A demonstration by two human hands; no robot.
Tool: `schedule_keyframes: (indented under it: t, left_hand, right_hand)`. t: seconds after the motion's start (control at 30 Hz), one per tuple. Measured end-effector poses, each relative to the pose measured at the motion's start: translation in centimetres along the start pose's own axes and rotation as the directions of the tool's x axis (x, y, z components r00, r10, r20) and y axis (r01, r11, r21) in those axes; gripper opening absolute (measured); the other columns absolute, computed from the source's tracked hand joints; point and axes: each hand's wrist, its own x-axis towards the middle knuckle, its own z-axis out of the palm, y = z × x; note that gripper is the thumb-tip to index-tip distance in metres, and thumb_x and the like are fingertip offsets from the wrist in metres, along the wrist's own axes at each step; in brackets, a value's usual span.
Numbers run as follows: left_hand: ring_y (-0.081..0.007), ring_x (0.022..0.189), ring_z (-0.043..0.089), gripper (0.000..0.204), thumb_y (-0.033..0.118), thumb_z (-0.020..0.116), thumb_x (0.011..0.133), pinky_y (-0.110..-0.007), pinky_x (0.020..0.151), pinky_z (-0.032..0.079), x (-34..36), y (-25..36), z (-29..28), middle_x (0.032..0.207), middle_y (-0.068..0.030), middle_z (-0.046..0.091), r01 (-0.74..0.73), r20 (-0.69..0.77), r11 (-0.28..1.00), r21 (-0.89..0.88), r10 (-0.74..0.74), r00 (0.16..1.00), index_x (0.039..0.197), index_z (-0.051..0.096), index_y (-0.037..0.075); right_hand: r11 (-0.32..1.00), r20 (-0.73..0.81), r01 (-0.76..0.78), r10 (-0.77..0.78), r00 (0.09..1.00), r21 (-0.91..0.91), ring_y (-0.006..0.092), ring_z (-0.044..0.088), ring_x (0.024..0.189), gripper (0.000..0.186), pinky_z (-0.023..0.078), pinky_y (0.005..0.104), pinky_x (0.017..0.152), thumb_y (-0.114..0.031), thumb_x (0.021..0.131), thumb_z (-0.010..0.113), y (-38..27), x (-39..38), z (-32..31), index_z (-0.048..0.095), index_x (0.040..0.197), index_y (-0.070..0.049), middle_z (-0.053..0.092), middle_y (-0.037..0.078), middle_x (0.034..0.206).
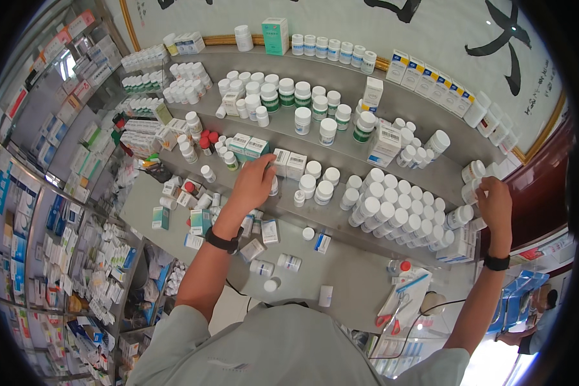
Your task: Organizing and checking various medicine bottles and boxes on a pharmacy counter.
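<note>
Left hand [254,183] covers small bottle [274,186] | right hand [495,204] grips white bottle [472,191]

The scene is bright and evenly lit, with soft, short shadows under the bottles [392,206] on the grey shelves [347,145]. Strong daylight blows out the lower right corner. The fisheye bends straight shelf edges toward the rim, and a black vignette rings the frame. The centre is sharp; the boxes [51,257] at the left edge smear slightly.
</note>
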Motion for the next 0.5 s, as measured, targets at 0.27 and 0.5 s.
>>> schedule_keyframes:
  t: [0.27, 0.5]
  left_hand:
    - [-0.0398, 0.099, 0.063, 0.027, 0.011, 0.064, 0.096, -0.047, 0.09, 0.05, -1.0, -0.3, -0.7, 0.109, -0.0187, 0.07, -0.043, -0.118, 0.995, -0.092, 0.032, 0.993, 0.121, 0.066, 0.001]
    - [-0.0328, 0.096, 0.065, 0.036, 0.016, 0.081, 0.082, -0.045, 0.087, 0.051, -2.6, -0.2, -0.7, 0.105, -0.0143, 0.072, -0.074, -0.087, 0.994, 0.086, 0.082, 0.993, 0.115, 0.07, 0.006]
  right_hand:
    - [0.998, -0.06, 0.05, -0.052, 0.997, -0.026, 0.0367, 0.066, 0.101, 0.023, 0.053, 0.0453, 0.087, -0.009, 0.085, 0.072, 2.2, -0.1, 1.1, 0.068, 0.107, -0.003, 0.072, 0.014, 0.1]
    - [0.998, -0.054, 0.033, -0.035, 0.998, -0.045, 0.0368, 0.066, 0.103, 0.024, 0.053, 0.045, 0.089, -0.009, 0.086, 0.072, 2.4, 0.0, 1.5, 0.068, 0.108, -0.003, 0.072, 0.014, 0.103]
